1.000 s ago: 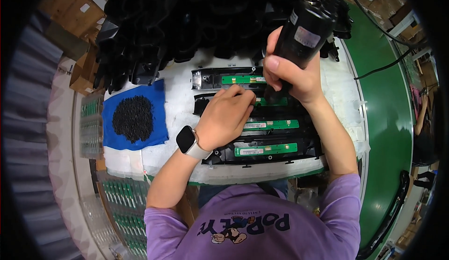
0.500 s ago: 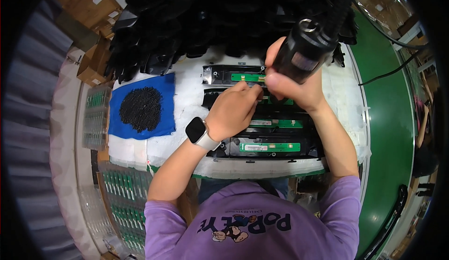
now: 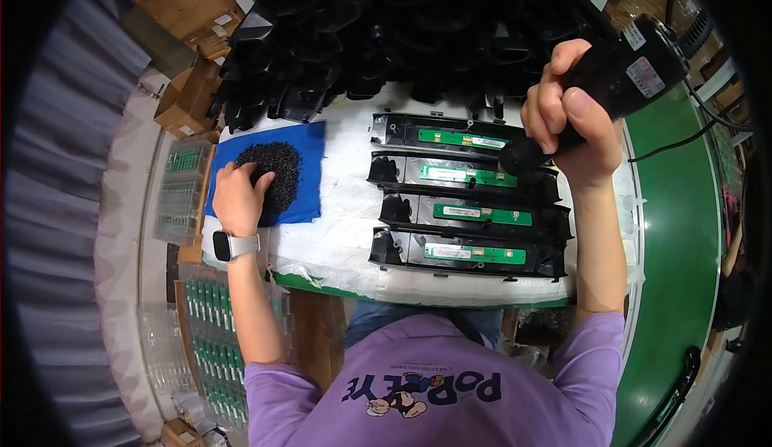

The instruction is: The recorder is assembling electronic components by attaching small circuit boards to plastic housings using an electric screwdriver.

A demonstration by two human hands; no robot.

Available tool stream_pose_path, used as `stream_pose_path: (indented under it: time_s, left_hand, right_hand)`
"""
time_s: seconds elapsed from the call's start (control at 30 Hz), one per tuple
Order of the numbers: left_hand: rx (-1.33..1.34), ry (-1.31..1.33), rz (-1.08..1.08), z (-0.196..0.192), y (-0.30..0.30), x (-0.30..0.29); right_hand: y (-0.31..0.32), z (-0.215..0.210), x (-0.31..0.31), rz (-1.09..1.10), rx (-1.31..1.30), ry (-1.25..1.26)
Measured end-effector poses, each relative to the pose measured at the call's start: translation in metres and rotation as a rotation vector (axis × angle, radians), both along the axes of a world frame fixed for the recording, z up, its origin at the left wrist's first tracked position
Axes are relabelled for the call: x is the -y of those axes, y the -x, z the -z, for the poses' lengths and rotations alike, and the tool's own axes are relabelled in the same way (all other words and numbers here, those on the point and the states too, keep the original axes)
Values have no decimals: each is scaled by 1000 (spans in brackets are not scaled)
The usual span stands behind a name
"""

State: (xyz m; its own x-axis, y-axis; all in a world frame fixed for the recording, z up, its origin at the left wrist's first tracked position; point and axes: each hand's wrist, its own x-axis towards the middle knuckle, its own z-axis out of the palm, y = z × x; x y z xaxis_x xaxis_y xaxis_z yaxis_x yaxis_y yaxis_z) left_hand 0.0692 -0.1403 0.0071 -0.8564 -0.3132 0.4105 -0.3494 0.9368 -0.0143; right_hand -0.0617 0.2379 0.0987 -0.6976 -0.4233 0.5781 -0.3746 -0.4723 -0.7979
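Head view: left hand point(image 3: 239, 198) shifted from the panels to the pile of small black screws point(image 3: 283, 180); electric screwdriver point(image 3: 615, 77) raised rightward.
Fingers of the left hand are curled at the pile's left edge on blue cloth point(image 3: 312, 198); whether a screw is pinched cannot be told. The screwdriver is gripped in the right hand point(image 3: 591, 129). Four black plastic panels point(image 3: 412, 248) with green circuit boards point(image 3: 507, 252) are lined near to far, right of the cloth, now mostly unobstructed by hands.

purple T-shirt point(image 3: 438, 415), cartoon print point(image 3: 398, 403) | square black watch point(image 3: 222, 246) (pale strap point(image 3: 245, 244)) | blue trousers point(image 3: 371, 318)
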Motion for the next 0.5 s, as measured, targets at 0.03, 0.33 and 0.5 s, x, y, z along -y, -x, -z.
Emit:
stream_pose_path:
  time_s: [0.03, 0.33, 0.5]
  left_hand:
    - [-2, -67, 23, 2, -1, 2]
    - [-135, -174, 7, 0, 3, -3]
    - [-188, -233, 26, 5, 5, 6]
  right_hand:
    - [-2, 1, 2, -2, 1, 1]
    - [-8, 3, 11, 41, 88, 75]
    - [-8, 4, 12, 60, 100, 43]
